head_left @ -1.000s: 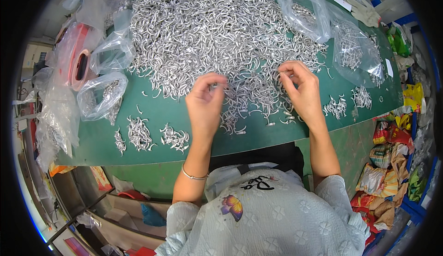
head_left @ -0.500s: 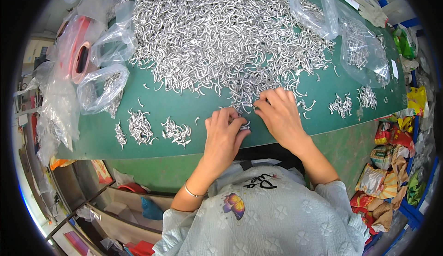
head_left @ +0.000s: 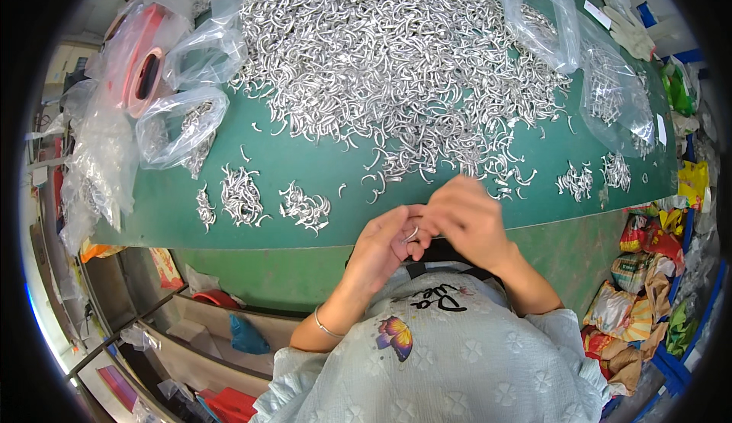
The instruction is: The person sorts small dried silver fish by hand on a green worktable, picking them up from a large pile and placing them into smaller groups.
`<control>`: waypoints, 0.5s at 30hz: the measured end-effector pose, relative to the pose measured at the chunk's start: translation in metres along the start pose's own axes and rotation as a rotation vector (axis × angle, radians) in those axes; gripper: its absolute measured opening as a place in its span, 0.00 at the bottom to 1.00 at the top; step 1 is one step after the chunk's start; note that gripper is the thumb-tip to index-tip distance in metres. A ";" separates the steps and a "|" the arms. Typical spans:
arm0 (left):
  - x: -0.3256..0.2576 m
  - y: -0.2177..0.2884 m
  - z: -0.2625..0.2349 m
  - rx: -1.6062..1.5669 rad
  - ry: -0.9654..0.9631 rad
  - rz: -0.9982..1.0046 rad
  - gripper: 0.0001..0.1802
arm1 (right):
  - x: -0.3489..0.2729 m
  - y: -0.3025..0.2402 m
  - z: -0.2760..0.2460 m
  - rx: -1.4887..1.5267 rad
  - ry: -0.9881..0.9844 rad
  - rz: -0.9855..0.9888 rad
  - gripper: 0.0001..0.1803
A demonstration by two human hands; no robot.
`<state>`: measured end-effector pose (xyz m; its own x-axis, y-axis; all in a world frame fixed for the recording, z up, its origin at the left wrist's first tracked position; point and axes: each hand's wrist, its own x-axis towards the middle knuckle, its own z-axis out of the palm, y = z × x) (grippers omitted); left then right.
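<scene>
A: Where are the person's hands?
B: Both meet at the near edge of the green worktop [head_left: 305, 167]. The left hand [head_left: 381, 246] has its grip curled shut on a small curved metal hook [head_left: 412, 234]; the right hand [head_left: 467, 221] touches it, fingers folded over, though what its grip holds cannot be told.
A: And around them?
B: A big heap of silvery hooks [head_left: 396, 57] lies far across the worktop. Three small sorted piles [head_left: 252, 198] sit to the left, more little piles [head_left: 591, 179] to the right, and clear plastic bags [head_left: 179, 129] rest at the left side.
</scene>
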<state>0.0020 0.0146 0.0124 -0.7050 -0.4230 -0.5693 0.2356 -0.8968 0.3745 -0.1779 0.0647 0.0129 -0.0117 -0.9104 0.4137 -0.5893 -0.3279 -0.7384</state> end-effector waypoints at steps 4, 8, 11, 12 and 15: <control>-0.003 -0.004 -0.015 0.256 -0.076 0.055 0.16 | 0.011 0.006 0.011 -0.371 0.056 0.126 0.08; -0.004 -0.006 -0.011 0.287 -0.053 0.082 0.17 | 0.007 0.004 0.013 -0.405 -0.021 0.119 0.07; -0.009 -0.004 0.010 0.124 0.028 0.084 0.19 | 0.000 -0.002 -0.001 -0.234 -0.051 0.109 0.08; -0.009 -0.004 0.015 0.039 0.063 0.077 0.19 | -0.002 -0.005 -0.005 -0.158 -0.081 0.073 0.08; 0.005 -0.007 0.001 -0.112 -0.133 0.041 0.21 | -0.005 -0.018 -0.016 -0.062 -0.136 0.072 0.08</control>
<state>-0.0037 0.0188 0.0073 -0.7740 -0.4451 -0.4503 0.3335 -0.8912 0.3076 -0.1802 0.0795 0.0326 0.0514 -0.9582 0.2814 -0.6395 -0.2480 -0.7277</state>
